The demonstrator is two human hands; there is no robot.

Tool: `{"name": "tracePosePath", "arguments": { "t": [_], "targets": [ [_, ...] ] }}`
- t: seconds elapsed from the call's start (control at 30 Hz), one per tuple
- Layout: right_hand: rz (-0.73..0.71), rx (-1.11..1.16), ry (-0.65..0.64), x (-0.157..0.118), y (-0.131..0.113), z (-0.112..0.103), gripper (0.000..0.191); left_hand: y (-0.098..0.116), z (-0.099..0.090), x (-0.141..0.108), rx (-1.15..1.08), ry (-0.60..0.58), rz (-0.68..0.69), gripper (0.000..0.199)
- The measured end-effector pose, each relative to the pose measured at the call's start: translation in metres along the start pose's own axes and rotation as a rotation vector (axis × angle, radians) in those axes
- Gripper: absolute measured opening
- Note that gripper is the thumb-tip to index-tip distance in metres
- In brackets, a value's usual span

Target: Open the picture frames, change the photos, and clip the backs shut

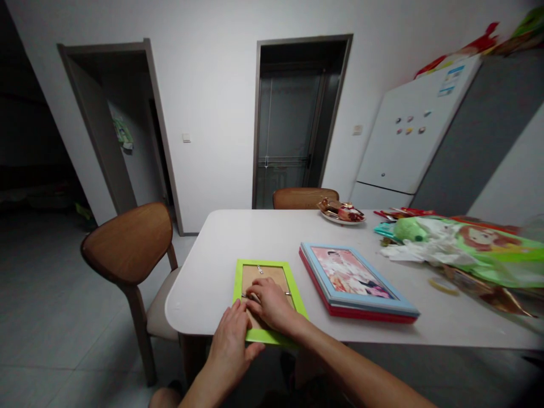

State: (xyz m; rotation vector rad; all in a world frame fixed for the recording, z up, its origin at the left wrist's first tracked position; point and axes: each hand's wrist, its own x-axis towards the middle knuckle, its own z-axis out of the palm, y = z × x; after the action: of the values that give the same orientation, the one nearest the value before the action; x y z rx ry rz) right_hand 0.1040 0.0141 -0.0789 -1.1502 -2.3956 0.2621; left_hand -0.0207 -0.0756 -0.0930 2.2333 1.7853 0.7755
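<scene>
A lime-green picture frame (pixel 295 283) lies face down near the table's front edge, its brown backing board (pixel 272 273) showing. My left hand (pixel 232 337) rests flat along the frame's lower left border, fingers stretched out and thumb apart by the front edge. Over the backing, my right hand (pixel 272 303) has its fingers bent and drawn together at a small metal clip (pixel 243 295) on the left side; the fingertips partly hide it. Another metal clip (pixel 288 293) sits at the right inner edge. A metal hanger (pixel 260 270) is fixed near the top of the backing.
Right of my hands is a stack of picture frames (pixel 361 277), light blue above red. Beyond it are a plate of wrapped items (pixel 342 212), a roll of tape (pixel 443 286) and green plastic packaging (pixel 488 246). A wooden chair (pixel 131 243) stands left of the white table (pixel 195 289).
</scene>
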Motion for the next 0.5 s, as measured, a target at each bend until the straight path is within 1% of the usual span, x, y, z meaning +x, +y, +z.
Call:
{"name": "tracePosePath", "arguments": {
  "t": [0.1,0.23,0.33,0.43,0.5],
  "targets": [
    [0.029,-0.079,-0.005,0.012,-0.004,0.008,0.020,0.003,-0.001,0.002,-0.009,-0.018,0.008,0.033],
    [0.032,-0.123,0.025,0.017,-0.002,0.013,0.021,0.004,0.000,-0.001,0.003,-0.004,-0.022,0.038],
    [0.068,-0.153,0.012,0.021,0.005,0.011,0.025,0.004,0.002,-0.003,0.008,-0.002,-0.026,0.043],
    [0.155,-0.198,0.018,0.029,0.016,0.007,0.028,0.004,0.005,-0.005,0.009,-0.004,-0.012,0.043],
    [0.189,-0.212,0.020,0.034,0.023,0.007,0.026,0.005,0.005,-0.005,0.013,-0.006,-0.015,0.042]
  ]
}}
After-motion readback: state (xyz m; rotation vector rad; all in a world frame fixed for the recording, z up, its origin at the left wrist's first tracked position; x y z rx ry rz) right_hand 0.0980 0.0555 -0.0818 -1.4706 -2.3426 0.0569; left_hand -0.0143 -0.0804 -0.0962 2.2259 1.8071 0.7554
